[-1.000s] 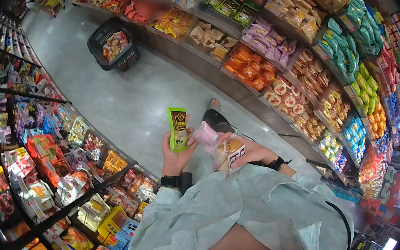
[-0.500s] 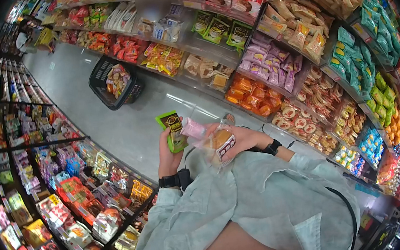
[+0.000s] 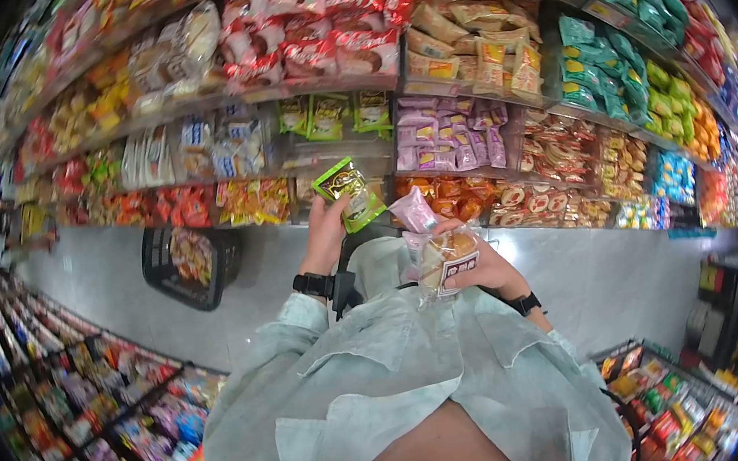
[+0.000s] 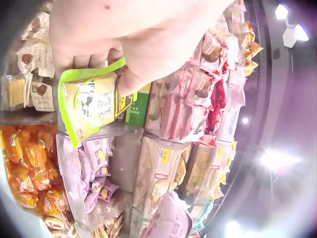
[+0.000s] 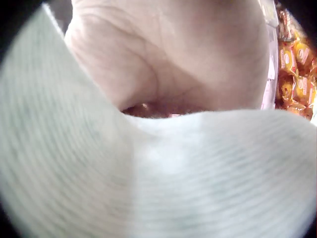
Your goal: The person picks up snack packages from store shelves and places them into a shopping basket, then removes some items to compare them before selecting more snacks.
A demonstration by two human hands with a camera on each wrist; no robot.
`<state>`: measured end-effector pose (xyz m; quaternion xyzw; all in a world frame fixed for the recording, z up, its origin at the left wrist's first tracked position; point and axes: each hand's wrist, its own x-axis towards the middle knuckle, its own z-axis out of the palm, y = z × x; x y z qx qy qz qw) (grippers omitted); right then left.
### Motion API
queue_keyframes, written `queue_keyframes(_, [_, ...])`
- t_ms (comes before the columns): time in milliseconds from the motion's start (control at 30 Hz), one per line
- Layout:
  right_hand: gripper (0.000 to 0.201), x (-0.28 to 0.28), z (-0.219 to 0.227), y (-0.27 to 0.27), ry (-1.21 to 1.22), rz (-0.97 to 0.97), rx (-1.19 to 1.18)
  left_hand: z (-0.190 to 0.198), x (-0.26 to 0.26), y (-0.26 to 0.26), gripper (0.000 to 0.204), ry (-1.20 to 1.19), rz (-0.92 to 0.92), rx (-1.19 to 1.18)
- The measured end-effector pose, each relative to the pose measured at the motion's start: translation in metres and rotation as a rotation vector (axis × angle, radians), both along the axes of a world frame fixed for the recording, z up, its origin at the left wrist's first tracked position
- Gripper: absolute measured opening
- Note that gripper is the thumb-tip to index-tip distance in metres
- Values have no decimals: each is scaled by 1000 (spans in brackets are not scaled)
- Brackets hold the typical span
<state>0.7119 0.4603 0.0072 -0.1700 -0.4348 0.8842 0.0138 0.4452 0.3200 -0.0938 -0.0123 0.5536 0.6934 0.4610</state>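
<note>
a green snack packet (image 3: 348,195) is gripped by the left hand (image 3: 326,234) just above the centre of the head view, its fingers curled round the lower part so that the printed face is tilted up toward the camera, apparently to be read. in the left wrist view the same packet (image 4: 91,106) is seen at the upper left of the frame, pinched between fingers (image 4: 84,59) and thumb, with the shelves behind it.

two items are held together by the right hand (image 3: 473,264), just right of centre: a clear-wrapped bun (image 3: 445,258) is clasped against the palm, and a pink packet (image 3: 412,212) sticks up above it toward the green one. both hands are kept close in front of the chest, above the pale green shirt (image 3: 404,381). the right wrist view is almost wholly covered by the palm (image 5: 168,54) and a pale sleeve (image 5: 158,173), so the fingers cannot be told from there.

stocked snack shelves (image 3: 479,81) fill the upper half of the head view. a black shopping basket (image 3: 186,265) with packets inside stands on the grey floor (image 3: 111,287) at the left, well apart from the hands.
</note>
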Motion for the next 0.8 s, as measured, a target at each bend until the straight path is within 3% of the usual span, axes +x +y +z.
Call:
queue_keyframes(167, [85,-5,-3,-44,-90,-337,93,-25,-80,61,43,32,-225,46])
queue_keyframes(233, [85,-11,-8,-66,-107,-444,59,-31,-105,95,46,112,-196,24])
queue_keyframes(367, [86,-17,-10,-118,-197,-596,-19,-46,-120,112,42,280,-104,-75])
queue_keyframes(467, [87,-21,-9,-145,-228,-681,-58,-23,-103,87,41,294,-325,-105])
queue_keyframes(500, [87,-23,-8,-153,-241,-712,-63,-37,-100,78,41,254,-495,-78])
queue_keyframes(700, [86,-40,1,-169,-249,-728,28,23,-34,28,44,-183,-1256,17])
queue_keyframes(733, [86,-42,1,-169,-252,-706,44,26,-27,22,54,-258,-1344,106])
queue_keyframes(800, [88,-40,-6,-170,-211,-699,48,37,-13,7,60,-129,-1341,119])
